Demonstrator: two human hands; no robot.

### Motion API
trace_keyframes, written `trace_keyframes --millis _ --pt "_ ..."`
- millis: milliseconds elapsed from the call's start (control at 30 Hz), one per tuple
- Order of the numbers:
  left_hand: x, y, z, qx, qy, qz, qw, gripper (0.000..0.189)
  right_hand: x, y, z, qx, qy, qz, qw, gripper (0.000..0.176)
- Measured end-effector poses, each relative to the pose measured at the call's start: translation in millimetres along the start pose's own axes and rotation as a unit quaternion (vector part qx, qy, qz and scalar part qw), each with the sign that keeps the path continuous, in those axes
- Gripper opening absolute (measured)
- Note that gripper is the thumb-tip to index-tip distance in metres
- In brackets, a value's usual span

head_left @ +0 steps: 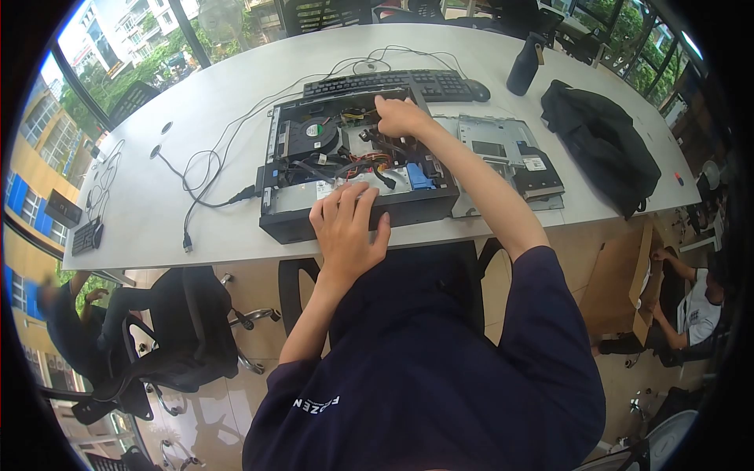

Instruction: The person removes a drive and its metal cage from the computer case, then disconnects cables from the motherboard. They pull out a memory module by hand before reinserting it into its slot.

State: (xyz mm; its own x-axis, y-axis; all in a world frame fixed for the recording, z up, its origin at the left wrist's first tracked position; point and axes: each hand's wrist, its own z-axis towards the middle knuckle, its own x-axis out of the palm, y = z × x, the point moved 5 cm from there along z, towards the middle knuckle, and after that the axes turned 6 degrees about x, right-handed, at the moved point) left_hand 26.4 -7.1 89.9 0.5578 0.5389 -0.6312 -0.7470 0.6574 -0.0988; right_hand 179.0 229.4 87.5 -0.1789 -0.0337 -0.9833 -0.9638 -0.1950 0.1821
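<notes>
An open black computer case (294,228) lies flat on the white table (228,86). Inside it are a black fan (310,135), colored wires and a blue plastic part (419,177). My left hand (348,224) rests on the near edge of the case, its fingers spread over the metal rim. Over the far right part of the case is my right hand (398,116), its fingers curled down at the inner edge; what they grip, if anything, is hidden. The removed metal side panel (503,145) lies right of the case.
Behind the case are a black keyboard (432,82) and mouse (477,90). A dark bottle (526,64) and black bag (601,141) stand at the right. Cables (208,177) run along the left. One person (695,306) sits at lower right, another (75,322) at left.
</notes>
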Motion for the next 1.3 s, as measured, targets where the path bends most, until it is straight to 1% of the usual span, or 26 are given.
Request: trace_keyframes --millis 33,67,133,167,233,267,333,367,467,533,567,633,867,933,967,1033,1167,1233,1300 --pt "0 0 0 0.000 0.000 -0.002 1.000 0.042 -1 -3 1 0.015 -0.015 0.035 0.999 0.053" --pt "1 0 0 -0.001 0.000 -0.002 1.000 0.042 -3 -1 -1 0.015 -0.013 0.035 0.999 0.053" --pt "1 1 -1 -0.002 -0.001 -0.003 1.000 0.042 -10 -2 -8 0.040 -0.057 0.079 0.994 0.044" --pt "1 1 -1 -0.002 0.000 -0.003 1.000 0.042 -8 -3 -7 0.040 -0.056 0.080 0.994 0.044" --pt "1 1 -1 0.000 -0.004 -0.005 1.000 0.042 -9 -4 -5 0.012 -0.085 0.065 0.994 0.039" --pt "1 0 0 0.000 -0.004 -0.005 1.000 0.042 -9 -6 -4 0.011 -0.085 0.064 0.994 0.039" --pt "0 0 0 0.000 -0.005 -0.002 1.000 0.042 -11 -5 -4 -0.047 -0.134 0.041 0.989 0.034" --pt "0 0 0 0.000 -0.005 -0.002 1.000 0.042 -11 -4 -5 -0.047 -0.134 0.041 0.989 0.034" --pt "0 0 0 0.001 -0.006 -0.003 1.000 0.042 -12 -2 -10 -0.036 -0.129 0.050 0.990 0.035" --pt "1 0 -1 0.001 -0.006 0.000 1.000 0.042 -6 2 -9 -0.030 -0.077 -0.002 0.997 0.036" --pt "1 0 -1 0.001 -0.005 -0.001 1.000 0.042 -5 2 -8 -0.030 -0.077 -0.001 0.997 0.036" --pt "0 0 0 0.003 -0.008 0.000 1.000 0.042 1 2 -4 -0.027 -0.038 -0.063 0.997 0.037" --pt "0 1 0 0.002 -0.009 -0.001 1.000 0.042 0 4 0 -0.022 -0.035 -0.050 0.998 0.039" --pt "0 0 0 0.001 -0.008 -0.002 1.000 0.042 1 1 2 0.001 0.000 -0.037 0.999 0.038" --pt "0 0 0 0.002 -0.008 -0.002 1.000 0.042 1 0 3 0.001 0.000 -0.037 0.999 0.038" --pt "0 0 -1 0.004 -0.009 0.001 1.000 0.042 3 0 4 -0.022 0.000 -0.056 0.998 0.039" --pt "-1 0 -1 0.002 -0.004 -0.003 1.000 0.042 3 2 4 -0.022 0.003 -0.054 0.998 0.040" --pt "0 0 0 0.001 -0.001 -0.001 1.000 0.042 3 0 7 -0.044 0.027 -0.046 0.998 0.040" --pt "1 0 1 0.000 0.001 0.000 1.000 0.042 -1 -2 8 -0.046 0.041 -0.040 0.997 0.041"
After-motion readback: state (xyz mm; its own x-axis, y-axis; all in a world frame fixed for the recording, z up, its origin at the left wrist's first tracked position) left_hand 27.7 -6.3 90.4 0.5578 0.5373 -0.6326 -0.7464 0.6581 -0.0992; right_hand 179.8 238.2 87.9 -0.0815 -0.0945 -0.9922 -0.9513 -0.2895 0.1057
